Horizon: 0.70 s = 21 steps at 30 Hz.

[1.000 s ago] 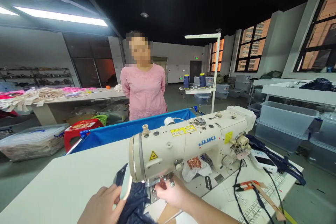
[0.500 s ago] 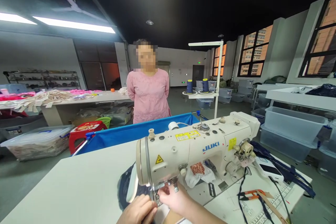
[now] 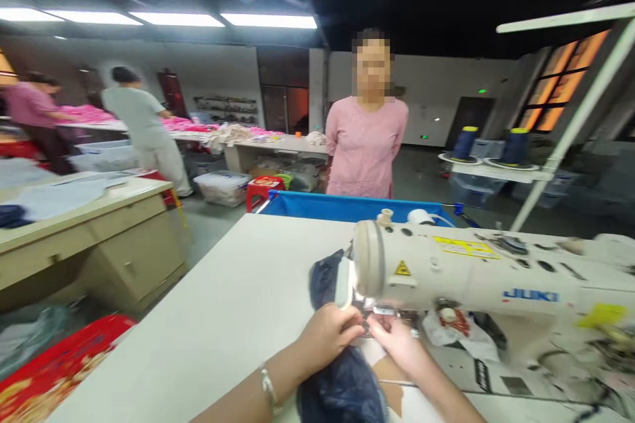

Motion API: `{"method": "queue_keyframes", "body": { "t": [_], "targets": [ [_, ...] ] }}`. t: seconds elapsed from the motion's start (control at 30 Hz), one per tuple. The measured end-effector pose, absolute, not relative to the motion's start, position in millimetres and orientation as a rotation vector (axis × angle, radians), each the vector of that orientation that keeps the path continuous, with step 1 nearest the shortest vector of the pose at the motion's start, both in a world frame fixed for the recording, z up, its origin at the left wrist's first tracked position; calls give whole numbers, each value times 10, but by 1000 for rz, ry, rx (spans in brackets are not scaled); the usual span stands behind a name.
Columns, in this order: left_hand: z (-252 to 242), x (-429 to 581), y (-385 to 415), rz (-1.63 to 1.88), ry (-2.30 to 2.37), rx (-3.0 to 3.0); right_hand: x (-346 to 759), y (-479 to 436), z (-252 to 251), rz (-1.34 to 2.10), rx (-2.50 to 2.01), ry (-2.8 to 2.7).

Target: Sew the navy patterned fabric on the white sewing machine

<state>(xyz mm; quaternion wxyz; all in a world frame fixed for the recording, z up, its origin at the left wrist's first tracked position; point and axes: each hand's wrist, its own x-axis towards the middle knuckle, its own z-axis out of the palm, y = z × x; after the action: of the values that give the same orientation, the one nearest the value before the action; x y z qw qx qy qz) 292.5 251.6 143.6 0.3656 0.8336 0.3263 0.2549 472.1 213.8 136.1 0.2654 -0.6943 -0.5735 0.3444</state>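
A white JUKI sewing machine (image 3: 466, 271) stands on the table in front of me. Dark blue fabric (image 3: 342, 386) lies below my hands, and more of it shows behind the left end of the machine head. My left hand (image 3: 327, 337) has its fingers curled together just left of the needle area, over the fabric. Close by on the other side, my right hand (image 3: 397, 340) pinches thumb and fingers under the machine head. Whatever sits between the fingertips of either hand is too small or blurred to make out.
A person in pink (image 3: 367, 145) stands beyond a blue cloth bin (image 3: 347, 206). Thread cones (image 3: 465, 144) sit on a stand at right. A plastic bag (image 3: 454, 330) lies under the machine arm. Two people work at left, past a desk (image 3: 133, 238); a red stool (image 3: 64, 357) is nearer.
My view has swung left, so the machine sits further right and the desk and two more people appear. Both hands stay by the needle; more dark blue fabric shows beneath them.
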Motion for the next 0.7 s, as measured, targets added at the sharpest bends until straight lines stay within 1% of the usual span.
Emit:
{"method": "queue_keyframes", "body": {
  "t": [0.13, 0.37, 0.53, 0.7],
  "targets": [
    [1416, 2928, 2491, 641, 893, 2117, 4672, 2126, 1435, 1003, -1897, -1586],
    [1361, 2949, 2498, 660, 852, 2135, 4629, 2085, 1426, 911, -1936, -1554],
    [1340, 2956, 2497, 707, 843, 2167, 4636, 2060, 1452, 918, -1919, -1597],
    [1338, 2966, 2498, 713, 859, 2231, 4699, 2078, 1374, 763, -2045, -1608]
  ]
}}
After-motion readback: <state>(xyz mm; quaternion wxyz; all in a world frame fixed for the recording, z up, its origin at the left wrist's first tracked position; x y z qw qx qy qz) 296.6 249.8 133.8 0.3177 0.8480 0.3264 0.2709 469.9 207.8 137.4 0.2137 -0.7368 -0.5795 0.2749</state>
